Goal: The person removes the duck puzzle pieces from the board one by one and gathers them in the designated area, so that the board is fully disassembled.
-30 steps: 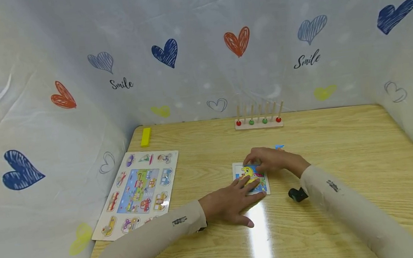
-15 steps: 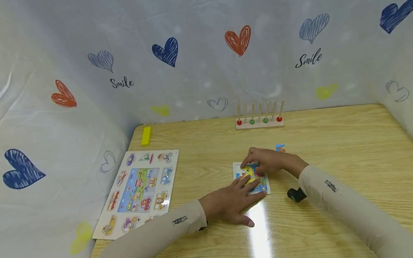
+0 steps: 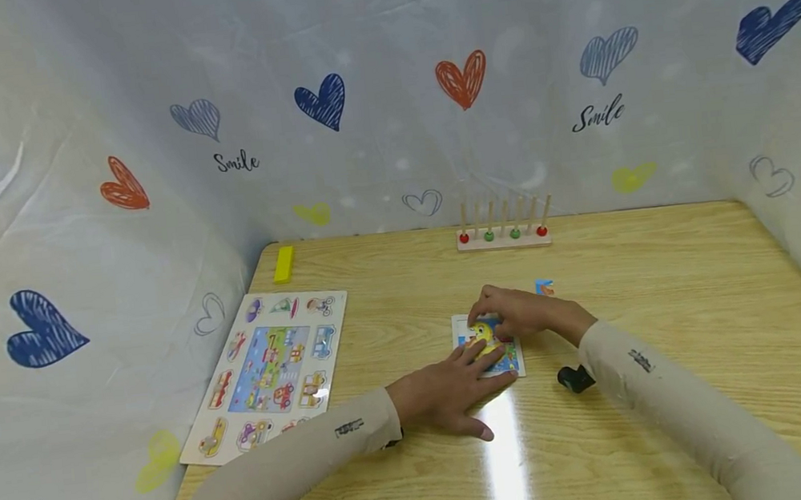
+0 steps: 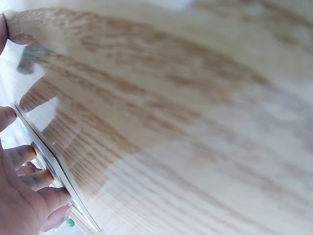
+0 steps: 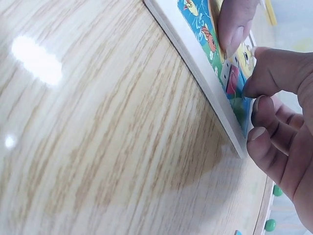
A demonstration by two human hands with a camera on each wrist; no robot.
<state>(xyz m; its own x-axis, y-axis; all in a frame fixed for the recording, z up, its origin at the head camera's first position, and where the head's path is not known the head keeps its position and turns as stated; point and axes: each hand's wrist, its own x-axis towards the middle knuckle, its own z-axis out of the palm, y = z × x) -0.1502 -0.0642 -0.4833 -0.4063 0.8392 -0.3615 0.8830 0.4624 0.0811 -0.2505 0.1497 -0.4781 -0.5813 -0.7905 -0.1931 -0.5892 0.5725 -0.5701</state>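
A small white-framed jigsaw puzzle with a yellow cartoon animal lies on the table between both hands. My left hand lies flat over its near part, fingers spread, fingertips on the picture. In the right wrist view one left fingertip presses beside the yellow figure. At the puzzle's far edge, my right hand has thumb and index finger curled round a puzzle piece showing blue and pink; its other fingers are bent by the frame. Both hands partly hide the picture. A loose blue puzzle piece lies behind the right wrist.
A large peg puzzle board with vehicle pictures lies at the left. A yellow block is behind it. At the back stands a wooden peg rack with red and green beads. Patterned curtains border the table.
My right fingers have shifted slightly left over the puzzle's far part, and the piece there sits a little differently. The left hand stays in place.
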